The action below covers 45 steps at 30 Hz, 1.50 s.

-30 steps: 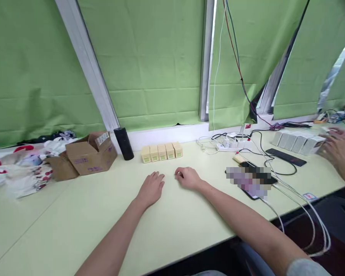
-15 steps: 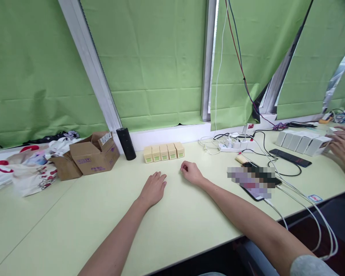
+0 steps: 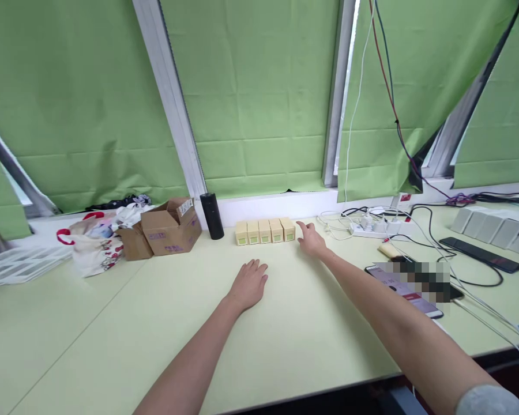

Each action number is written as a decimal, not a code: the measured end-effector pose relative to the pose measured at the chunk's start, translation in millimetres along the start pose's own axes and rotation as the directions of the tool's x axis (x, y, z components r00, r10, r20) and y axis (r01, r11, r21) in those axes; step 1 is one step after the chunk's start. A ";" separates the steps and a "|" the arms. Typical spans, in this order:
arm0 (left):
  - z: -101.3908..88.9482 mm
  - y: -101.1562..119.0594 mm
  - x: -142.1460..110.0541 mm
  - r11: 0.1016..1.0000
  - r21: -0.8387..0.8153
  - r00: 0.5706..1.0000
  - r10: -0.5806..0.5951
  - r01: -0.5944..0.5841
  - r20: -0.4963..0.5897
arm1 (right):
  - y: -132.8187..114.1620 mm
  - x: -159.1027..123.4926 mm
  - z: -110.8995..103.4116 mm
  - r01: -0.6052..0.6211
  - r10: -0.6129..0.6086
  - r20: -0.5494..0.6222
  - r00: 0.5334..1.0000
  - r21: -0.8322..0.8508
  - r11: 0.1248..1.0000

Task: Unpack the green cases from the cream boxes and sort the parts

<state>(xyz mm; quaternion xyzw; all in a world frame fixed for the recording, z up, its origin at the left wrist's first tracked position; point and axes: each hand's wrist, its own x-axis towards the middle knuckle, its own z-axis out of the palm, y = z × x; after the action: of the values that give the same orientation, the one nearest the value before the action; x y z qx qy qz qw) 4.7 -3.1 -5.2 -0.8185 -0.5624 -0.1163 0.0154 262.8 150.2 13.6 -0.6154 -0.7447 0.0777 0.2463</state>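
Note:
Several small pale-yellow boxes (image 3: 265, 232) stand side by side in a row, each with a greenish label on its front. Just beyond the row's right end, my right hand (image 3: 312, 240) reaches out with thumb and forefinger apart and nothing between them. The fingertips are very close to the last box; whether they touch it I cannot tell. My left hand (image 3: 248, 286) rests palm down on the pale table (image 3: 125, 340), in front of the boxes, holding nothing.
Behind to the left are a black cylinder (image 3: 211, 216), an open cardboard box (image 3: 173, 230), a cloth bag (image 3: 93, 253) and white frames (image 3: 21, 265). Rightward lie a phone (image 3: 404, 291), a power strip (image 3: 376, 227) with cables, another dark phone (image 3: 482, 253) and white boxes (image 3: 497, 227).
My right hand has moved forward to the right end of the box row, and its fingers have opened. My left hand stays flat. The view has turned left.

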 end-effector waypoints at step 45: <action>3.4 2.3 1.0 1.000 -0.014 0.999 0.001 -0.002 -0.042 | -48.0 -103.0 9.2 0.250 -0.293 -0.003 0.956 0.529 0.811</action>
<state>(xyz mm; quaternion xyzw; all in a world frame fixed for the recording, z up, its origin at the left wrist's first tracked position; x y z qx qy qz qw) 7.8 -2.5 -8.1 -0.8164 -0.5605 -0.1374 0.0213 228.9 42.6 -2.1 -0.4088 -0.7844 0.2656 0.3834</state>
